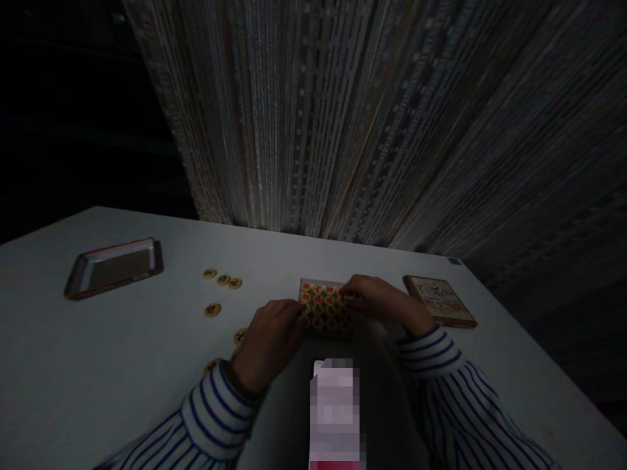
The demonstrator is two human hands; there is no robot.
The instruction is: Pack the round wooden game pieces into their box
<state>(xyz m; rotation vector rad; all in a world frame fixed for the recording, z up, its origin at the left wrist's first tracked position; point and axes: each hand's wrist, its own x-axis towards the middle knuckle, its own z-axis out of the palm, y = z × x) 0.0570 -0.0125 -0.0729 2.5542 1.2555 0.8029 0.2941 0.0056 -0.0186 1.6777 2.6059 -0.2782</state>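
A small box (321,307) filled with round wooden chess pieces marked in red and black sits on the white table (98,365) in front of me. My left hand (268,343) rests at the box's left edge, fingers curled against the pieces. My right hand (379,297) lies over the box's right side, fingers bent down onto the pieces. Whether either hand pinches a piece is hidden. Both sleeves are striped white and blue.
Several loose round pieces (223,280) lie on the table left of the box. A shallow dark tray (113,266) sits at the far left. A printed box lid (439,299) lies to the right. A striped curtain wall (372,117) rises behind the table.
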